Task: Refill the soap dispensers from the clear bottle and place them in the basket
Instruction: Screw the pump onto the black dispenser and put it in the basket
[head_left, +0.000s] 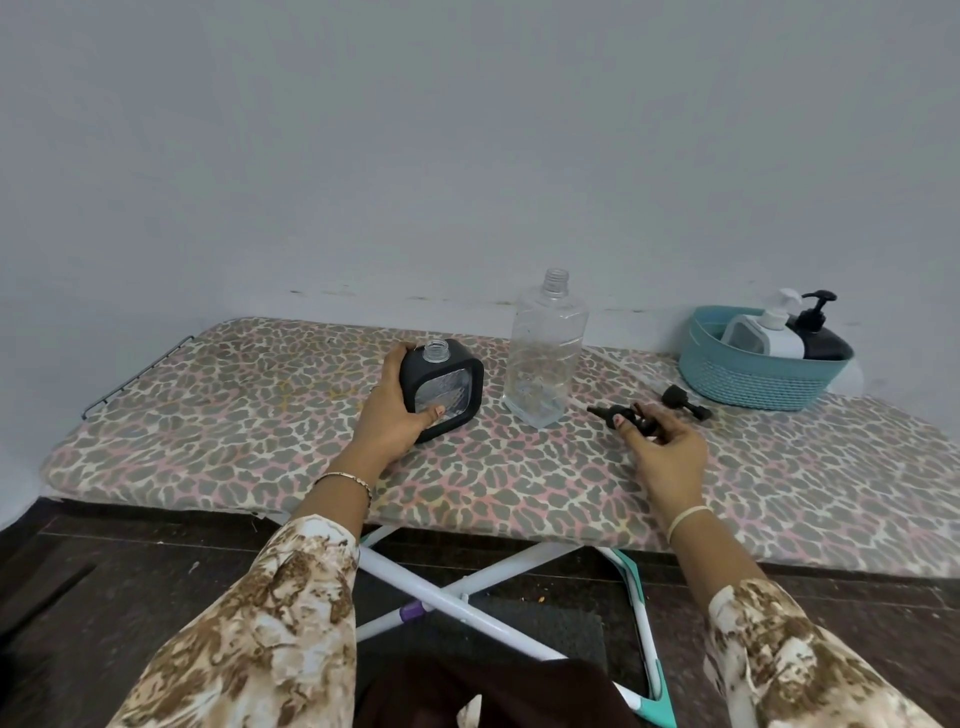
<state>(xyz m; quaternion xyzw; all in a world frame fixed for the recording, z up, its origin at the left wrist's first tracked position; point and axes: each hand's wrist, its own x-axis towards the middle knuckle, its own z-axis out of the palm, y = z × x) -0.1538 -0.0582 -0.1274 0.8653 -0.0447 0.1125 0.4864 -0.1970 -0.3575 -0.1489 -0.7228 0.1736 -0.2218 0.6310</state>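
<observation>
Head view: left grip (396, 415) curls around the uncapped black dispenser (460, 364); right grip (665, 446) pinches a black pump (605, 411) beside the clear bottle (545, 358).

A teal woven basket (753, 382) hides the bases of a white pump dispenser (768, 339) and a black pump dispenser (826, 343). The leopard-print worktop (234, 415) is cut off at the right edge.

left hand (390, 410) grips dispenser (441, 387); right hand (662, 449) seemingly pinches pump (631, 418).
</observation>
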